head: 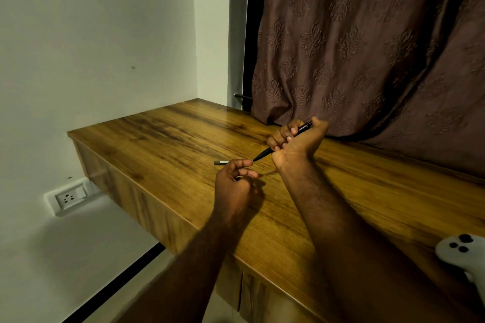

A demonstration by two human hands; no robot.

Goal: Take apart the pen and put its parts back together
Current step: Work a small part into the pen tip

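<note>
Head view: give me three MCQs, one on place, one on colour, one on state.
1. The wall socket sits: A) on the wall left of the desk, below its top; B) on the curtain; C) on the desk top.
2. The pen barrel is: A) red; B) black; C) white.
3. The pen is: A) whole, lying on the desk; B) whole, in one hand; C) apart, barrel in the right hand, grey part in the left hand.
Key: 1 A, the socket plate shows low on the wall; 2 B, the barrel reads black; 3 C, each hand holds a separate piece.
</note>
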